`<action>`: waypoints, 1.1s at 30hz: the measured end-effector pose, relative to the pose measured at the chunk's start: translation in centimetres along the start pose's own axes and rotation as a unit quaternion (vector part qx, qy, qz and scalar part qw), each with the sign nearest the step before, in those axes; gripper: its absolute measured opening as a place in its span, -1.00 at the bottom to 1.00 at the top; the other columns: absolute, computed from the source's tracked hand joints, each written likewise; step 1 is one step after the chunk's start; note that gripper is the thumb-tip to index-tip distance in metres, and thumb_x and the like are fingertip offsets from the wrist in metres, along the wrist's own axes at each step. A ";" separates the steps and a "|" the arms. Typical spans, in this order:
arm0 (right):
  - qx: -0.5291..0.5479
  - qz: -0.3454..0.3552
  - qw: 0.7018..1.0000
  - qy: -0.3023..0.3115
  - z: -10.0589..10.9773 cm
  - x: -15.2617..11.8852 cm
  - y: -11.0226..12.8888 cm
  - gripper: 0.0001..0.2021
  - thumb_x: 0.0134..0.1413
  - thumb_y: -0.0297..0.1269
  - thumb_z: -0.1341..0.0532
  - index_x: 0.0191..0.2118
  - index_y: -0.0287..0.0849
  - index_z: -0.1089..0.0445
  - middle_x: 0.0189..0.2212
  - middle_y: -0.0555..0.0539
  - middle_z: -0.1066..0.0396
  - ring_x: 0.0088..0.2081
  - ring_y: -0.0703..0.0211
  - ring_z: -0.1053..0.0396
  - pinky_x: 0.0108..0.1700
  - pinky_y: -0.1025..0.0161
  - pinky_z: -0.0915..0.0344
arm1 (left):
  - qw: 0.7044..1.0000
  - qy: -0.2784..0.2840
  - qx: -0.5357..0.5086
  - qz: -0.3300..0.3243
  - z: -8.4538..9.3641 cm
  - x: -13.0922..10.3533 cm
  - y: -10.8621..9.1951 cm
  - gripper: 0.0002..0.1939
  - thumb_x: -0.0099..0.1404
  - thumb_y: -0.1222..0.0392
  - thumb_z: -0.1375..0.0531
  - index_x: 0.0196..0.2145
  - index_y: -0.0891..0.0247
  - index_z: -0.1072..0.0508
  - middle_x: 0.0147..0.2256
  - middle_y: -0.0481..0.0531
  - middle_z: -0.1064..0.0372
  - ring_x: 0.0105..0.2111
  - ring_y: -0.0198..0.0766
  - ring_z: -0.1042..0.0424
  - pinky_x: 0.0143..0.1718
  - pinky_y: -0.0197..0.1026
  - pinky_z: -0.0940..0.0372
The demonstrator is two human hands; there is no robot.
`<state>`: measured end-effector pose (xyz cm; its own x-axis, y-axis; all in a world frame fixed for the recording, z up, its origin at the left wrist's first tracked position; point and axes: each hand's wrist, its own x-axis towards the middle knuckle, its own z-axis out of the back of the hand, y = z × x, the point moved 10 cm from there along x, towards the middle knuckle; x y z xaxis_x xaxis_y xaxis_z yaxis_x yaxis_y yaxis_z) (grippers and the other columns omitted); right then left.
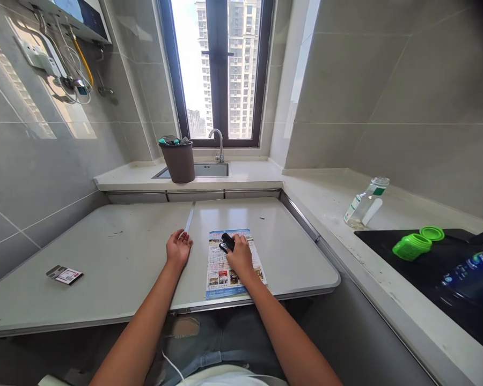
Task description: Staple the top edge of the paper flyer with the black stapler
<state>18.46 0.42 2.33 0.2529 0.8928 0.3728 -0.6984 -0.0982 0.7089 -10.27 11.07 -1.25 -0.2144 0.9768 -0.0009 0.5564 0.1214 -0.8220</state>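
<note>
My right hand [240,256] is closed around a black stapler [227,242], held over the upper part of a printed paper sheet [217,268] with a blue border, columns of text and small photos. The sheet lies flat on the folding table [132,246]. To the left of the sheet, my left hand [178,247] rests palm up on the tabletop, its fingers loosely curled and apart, with nothing in it. Near the far right of the table lies a tiny pale piece [262,218], too small to name.
At left on the table lies a small card package [65,275]. Behind stand a brown bin [178,162], a sink [213,170] and a faucet [220,145]. On the right counter are a glass bottle [364,206], a green container [412,246], a black cooktop [418,279] and a blue bottle [473,276].
</note>
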 end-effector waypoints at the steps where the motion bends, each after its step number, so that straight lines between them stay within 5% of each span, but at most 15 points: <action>1: -0.009 -0.005 1.000 -0.001 0.7 0.2 -0.8 -0.65 0.03 -0.50 -0.25 -0.03 -0.12 -0.42 -0.04 -0.23 -0.44 0.05 -0.20 -0.39 0.15 -0.04 -0.37 | 0.999 0.002 -0.040 0.005 0.2 -0.1 -0.5 -0.73 0.16 0.01 -0.29 -0.38 0.19 -0.30 -0.42 -0.05 -0.28 -0.44 -0.28 -0.37 -0.37 -0.22 -0.30; 6: -0.047 -0.007 0.999 0.000 5.0 0.8 -5.4 -0.62 0.06 -0.52 -0.22 0.02 -0.10 -0.40 -0.01 -0.23 -0.46 0.07 -0.17 -0.42 0.19 -0.02 -0.35 | 0.981 0.028 -0.193 -0.009 0.1 -1.0 -2.6 -0.49 0.23 0.08 -0.25 -0.49 0.20 0.09 -0.54 -0.16 0.06 -0.57 -0.39 -0.11 -0.44 -0.27 -0.19; 11: -0.029 -0.018 0.999 0.004 8.0 1.6 -9.3 -0.68 0.09 -0.41 -0.26 -0.02 -0.05 -0.35 0.02 -0.18 -0.46 0.04 -0.13 -0.44 0.15 -0.01 -0.37 | 0.961 0.086 -0.263 0.004 -1.5 -1.6 -2.8 -0.45 0.36 0.15 -0.22 -0.51 0.20 0.16 -0.57 -0.13 0.09 -0.58 -0.37 -0.07 -0.47 -0.23 -0.17; 25: 0.011 -0.026 0.999 0.026 11.0 2.1 -12.0 -0.72 0.00 -0.28 -0.29 -0.11 -0.02 -0.36 -0.05 -0.08 -0.56 -0.03 -0.04 -0.52 0.09 0.06 -0.39 | 0.951 0.120 -0.283 0.031 -2.8 -1.9 -2.9 -0.40 0.40 0.23 -0.22 -0.54 0.20 0.19 -0.63 -0.13 0.15 -0.64 -0.37 0.01 -0.61 -0.21 0.00; 31: 0.075 -0.051 0.988 0.123 11.1 2.6 -13.4 -0.55 0.07 0.15 -0.39 -0.07 -0.06 -0.50 -0.19 -0.08 -0.63 -0.18 -0.02 -0.58 -0.12 0.12 -0.45 | 0.959 0.111 -0.260 0.028 -2.9 -2.0 -3.1 -0.36 0.44 0.19 -0.23 -0.54 0.20 0.19 -0.64 -0.13 0.16 -0.66 -0.38 0.01 -0.61 -0.20 0.03; 33: 0.087 -0.062 0.988 0.114 12.0 4.1 -14.0 -0.47 0.13 0.30 -0.30 -0.11 -0.10 -0.53 -0.25 -0.11 -0.62 -0.24 0.00 -0.57 -0.20 0.15 -0.45 | 0.960 0.108 -0.258 0.027 -2.8 -2.1 -3.1 -0.37 0.44 0.19 -0.23 -0.54 0.21 0.19 -0.63 -0.13 0.17 -0.66 -0.39 0.02 -0.61 -0.21 0.03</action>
<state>37.28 0.19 1.11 0.1582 0.9764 0.1469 -0.5413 -0.0386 0.8399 -9.25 9.16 2.90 -0.0327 0.9912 0.1282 0.8978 0.0855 -0.4320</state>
